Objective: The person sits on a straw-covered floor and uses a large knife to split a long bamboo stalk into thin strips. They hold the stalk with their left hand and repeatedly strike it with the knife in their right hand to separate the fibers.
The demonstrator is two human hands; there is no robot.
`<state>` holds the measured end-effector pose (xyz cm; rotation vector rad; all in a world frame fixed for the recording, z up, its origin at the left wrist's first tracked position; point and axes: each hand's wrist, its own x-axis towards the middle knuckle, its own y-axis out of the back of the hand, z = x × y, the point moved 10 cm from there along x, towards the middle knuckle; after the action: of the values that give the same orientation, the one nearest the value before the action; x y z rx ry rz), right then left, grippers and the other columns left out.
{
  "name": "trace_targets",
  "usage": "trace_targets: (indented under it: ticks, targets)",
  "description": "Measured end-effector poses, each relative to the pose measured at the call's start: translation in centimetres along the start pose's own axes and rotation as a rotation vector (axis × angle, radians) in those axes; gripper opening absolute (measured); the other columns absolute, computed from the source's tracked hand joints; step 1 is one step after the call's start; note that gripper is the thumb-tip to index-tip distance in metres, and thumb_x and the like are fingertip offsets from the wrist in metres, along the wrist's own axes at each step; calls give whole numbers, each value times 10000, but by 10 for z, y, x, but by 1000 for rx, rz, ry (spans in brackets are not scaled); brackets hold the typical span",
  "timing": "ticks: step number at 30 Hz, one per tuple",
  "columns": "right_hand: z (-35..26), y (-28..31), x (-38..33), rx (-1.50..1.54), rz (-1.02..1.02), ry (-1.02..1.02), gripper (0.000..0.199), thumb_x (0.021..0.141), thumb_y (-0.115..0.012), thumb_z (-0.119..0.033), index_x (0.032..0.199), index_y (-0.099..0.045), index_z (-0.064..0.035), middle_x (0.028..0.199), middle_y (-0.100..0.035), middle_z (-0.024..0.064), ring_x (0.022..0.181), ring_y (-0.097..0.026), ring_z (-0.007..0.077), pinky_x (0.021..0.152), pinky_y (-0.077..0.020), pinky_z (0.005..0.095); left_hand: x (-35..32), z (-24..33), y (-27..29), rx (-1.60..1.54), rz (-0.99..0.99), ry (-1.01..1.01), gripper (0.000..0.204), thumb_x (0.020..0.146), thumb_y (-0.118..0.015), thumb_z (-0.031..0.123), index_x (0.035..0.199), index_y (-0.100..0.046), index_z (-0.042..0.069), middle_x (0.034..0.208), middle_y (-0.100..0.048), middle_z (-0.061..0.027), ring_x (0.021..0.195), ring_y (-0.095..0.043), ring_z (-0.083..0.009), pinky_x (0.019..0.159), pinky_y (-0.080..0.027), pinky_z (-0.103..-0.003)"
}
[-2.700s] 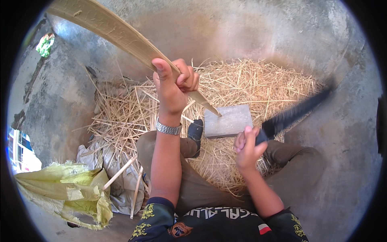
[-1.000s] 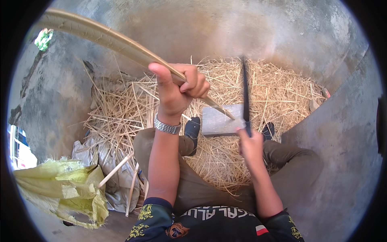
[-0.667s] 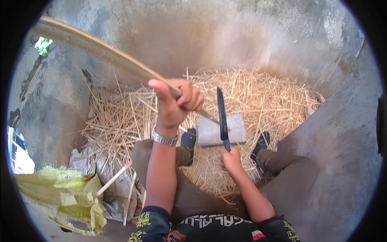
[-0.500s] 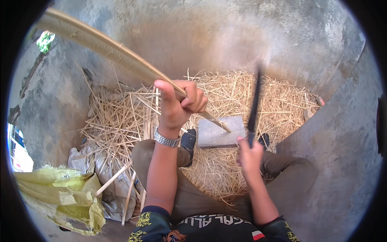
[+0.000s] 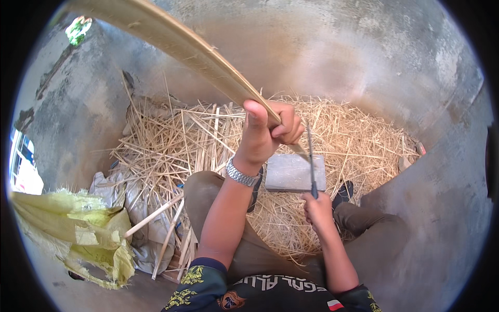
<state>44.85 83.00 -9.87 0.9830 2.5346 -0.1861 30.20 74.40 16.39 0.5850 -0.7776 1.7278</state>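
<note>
My left hand (image 5: 265, 132) grips the long stick (image 5: 182, 44) slanting to the upper left, while my right hand (image 5: 318, 208), lower right, holds the knife (image 5: 310, 161) upright against its lower end.

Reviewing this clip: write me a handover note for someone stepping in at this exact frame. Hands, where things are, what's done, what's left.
Left hand: closed around a long pale bamboo strip, which slants up to the upper left; its narrow end points down over the grey block.
Right hand: gripping a dark knife, blade upright, close beside the strip's tip just below the left fingers.
Around: straw shavings cover the floor, and split sticks lie beside the left knee.
Done: the shavings suggest much trimming.
Left: probably more paring; how much cannot be judged.
</note>
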Motion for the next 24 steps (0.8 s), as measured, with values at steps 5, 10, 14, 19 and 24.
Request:
trace_targets:
  ticks: [5,10,14,19,24]
  targets:
    - [11,-47,-14,714,-688,-434,290,869,-642,-185,672,-436,-134,501,-383,-37,345,-314,79,335,-257,263,0,8,9,59,60,30,805,840,-221,876,573,-306,122,488,-270,43,442,-218,-88,442,-220,-268]
    - [1,-11,4,198,-70,-25,301,892,-623,-245,676,-458,-116,510,-407,-17,348,-342,100,324,-290,275,-2,2,20,237,306,67,754,898,-332,804,583,-316,119,499,-260,43,442,-236,-85,438,-208,-259]
    - [-67,24,-28,452,186,457,318,948,-610,-208,686,-471,-96,515,-433,-10,377,-382,72,345,-299,258,-3,2,33,292,475,52,741,906,-366,785,584,-311,121,495,-249,45,436,-224,-83,431,-189,-256]
    - [28,-23,32,180,5,124,302,927,-612,-196,676,-486,-87,514,-449,-9,393,-422,82,357,-309,262,0,-3,27,321,485,24,735,908,-372,784,583,-305,128,488,-241,46,432,-217,-80,426,-175,-255]
    - [18,-16,21,-16,-88,-1,316,921,-632,-171,656,-484,-81,507,-451,-23,404,-433,72,366,-315,257,-4,-2,39,173,511,20,683,947,-467,691,585,-342,125,492,-297,48,434,-278,-69,427,-188,-247]
